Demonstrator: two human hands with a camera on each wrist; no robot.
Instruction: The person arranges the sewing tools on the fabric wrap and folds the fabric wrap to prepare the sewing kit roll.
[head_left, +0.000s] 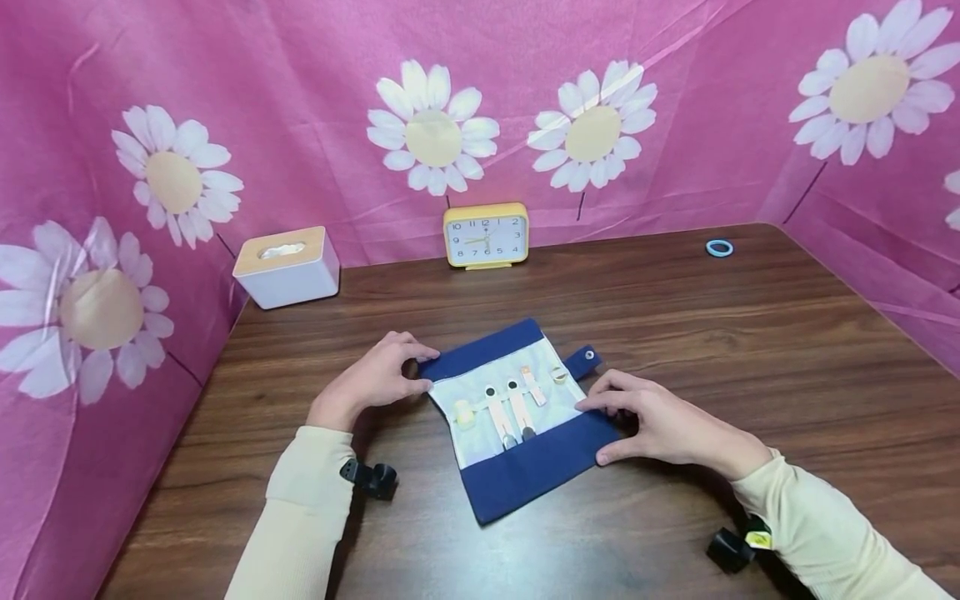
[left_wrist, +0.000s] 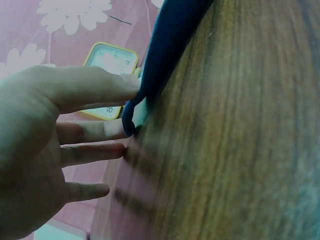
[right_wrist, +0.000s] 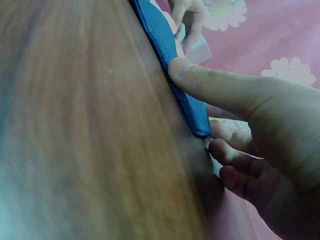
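A navy fabric tool roll (head_left: 525,467) with a white lining lies spread on the wooden table. Across its lining, several small tools sit in a row, among them two slim pale handles (head_left: 517,400) with black dots and a short yellowish piece (head_left: 464,414). My left hand (head_left: 382,372) pinches the roll's far left edge between thumb and fingers; the left wrist view shows the folded navy edge (left_wrist: 165,50) there. At the near right, my right hand (head_left: 660,417) pinches the opposite edge, with the thumb on the navy band (right_wrist: 192,112) in the right wrist view.
A snap strap (head_left: 582,361) sticks out at the roll's right side. Behind stand a yellow alarm clock (head_left: 487,237) and a tissue box (head_left: 288,267). A blue ring (head_left: 719,248) lies at the back right. Pink flowered cloth (head_left: 315,125) surrounds the table.
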